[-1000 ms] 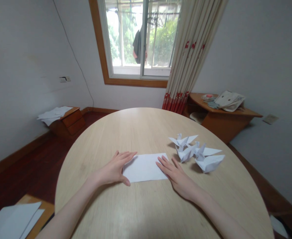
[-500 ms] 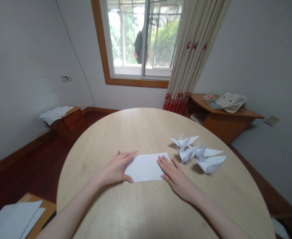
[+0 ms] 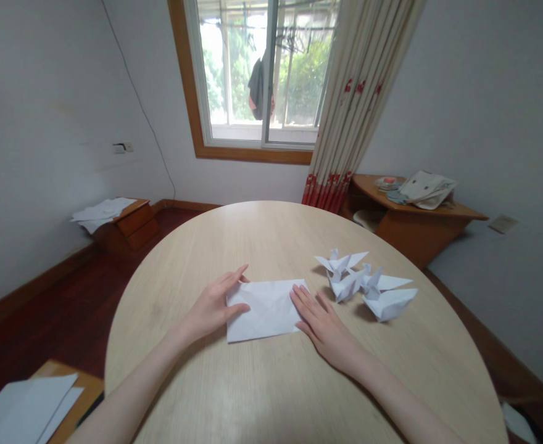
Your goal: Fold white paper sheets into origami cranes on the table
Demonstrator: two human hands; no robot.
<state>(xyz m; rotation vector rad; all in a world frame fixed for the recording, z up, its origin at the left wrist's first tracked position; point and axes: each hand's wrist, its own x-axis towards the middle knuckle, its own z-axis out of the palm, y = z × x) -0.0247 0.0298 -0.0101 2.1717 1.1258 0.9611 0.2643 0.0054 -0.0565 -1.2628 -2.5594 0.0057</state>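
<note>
A white folded sheet of paper with crease lines lies on the round wooden table in front of me. My left hand grips the sheet's left edge, thumb on top and fingers beneath, so that edge is lifted slightly. My right hand lies flat with fingers stretched out, pressing on the sheet's right edge. Just right of that hand sit several white folded paper birds.
A low wooden cabinet with white papers on it stands at the left wall. A wooden corner shelf with bags is at the right. More white sheets rest on a board at lower left. A window and curtain are behind.
My left hand shifted from lying flat on the sheet to pinching its left edge, and the paper now shows a larger creased face. My right hand stayed in place.
</note>
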